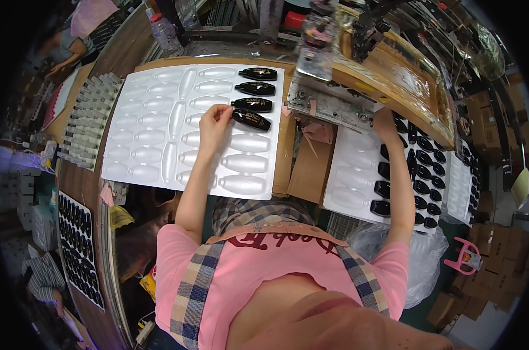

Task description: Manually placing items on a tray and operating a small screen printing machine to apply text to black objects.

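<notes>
My left hand (216,121) pinches the narrow end of a glossy black bottle (251,121) with printed lettering. This bottle lies slightly tilted over the right column of a white moulded tray (119,170). Just above it, another printed black bottle (253,104) rests in its hollow, and two more lie farther up that column. My right hand (385,125) reaches beside the metal plate of a printing machine (329,105), over a second tray (349,201) holding black bottles. Its fingers are mostly hidden by the machine, so what they touch cannot be made out.
A wooden-edged screen frame (419,108) overhangs the second tray. Racked clear cylinders (88,119) stand left of the first tray, with a red-capped plastic bottle (166,35) behind. Another tray of black pieces (77,248) lies at lower left. Cardboard boxes (489,262) are stacked at right.
</notes>
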A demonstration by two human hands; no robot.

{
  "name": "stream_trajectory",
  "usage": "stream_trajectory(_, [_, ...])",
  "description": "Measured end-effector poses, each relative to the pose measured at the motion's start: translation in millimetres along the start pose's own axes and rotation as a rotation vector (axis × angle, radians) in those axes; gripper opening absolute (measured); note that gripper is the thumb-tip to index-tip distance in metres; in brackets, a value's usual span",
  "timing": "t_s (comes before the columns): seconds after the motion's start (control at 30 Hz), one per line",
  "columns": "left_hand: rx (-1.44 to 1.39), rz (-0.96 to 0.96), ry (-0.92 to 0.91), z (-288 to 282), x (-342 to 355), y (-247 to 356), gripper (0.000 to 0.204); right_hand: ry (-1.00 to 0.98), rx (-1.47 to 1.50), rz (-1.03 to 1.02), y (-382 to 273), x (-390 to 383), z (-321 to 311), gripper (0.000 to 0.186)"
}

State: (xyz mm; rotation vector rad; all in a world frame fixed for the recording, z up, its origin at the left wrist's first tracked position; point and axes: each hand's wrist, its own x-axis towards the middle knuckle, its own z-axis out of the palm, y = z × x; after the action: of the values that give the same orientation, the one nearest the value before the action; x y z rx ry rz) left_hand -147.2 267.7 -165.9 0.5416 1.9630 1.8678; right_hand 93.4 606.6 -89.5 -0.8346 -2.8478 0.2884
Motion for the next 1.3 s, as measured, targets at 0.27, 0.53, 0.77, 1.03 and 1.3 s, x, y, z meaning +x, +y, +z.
stream_trajectory(0.27, [0.703,0.29,0.061,3,-5,19,0.015,0.066,-0.42,-0.073,-23,-6,-12,0.041])
stream_trajectory(0.53, [0.204,0.662,-0.061,64,62,110,0.022,0.09,0.519,0.128,-17,-27,-40,0.053])
stream_trajectory(0.77, [0.689,1.013,-0.323,118,125,101,0.024,0.148,0.778,-0.048,-66,-17,-56,0.052])
stream_trajectory(1.03, [-0.147,0.373,-0.256,36,107,112,0.022,-0.022,0.618,-0.141,-128,15,-36,0.048])
stream_trajectory(1.3, [0.086,0.224,0.157,-16,-1,45,0.017,0.543,0.591,-0.026,-4,9,16,0.031])
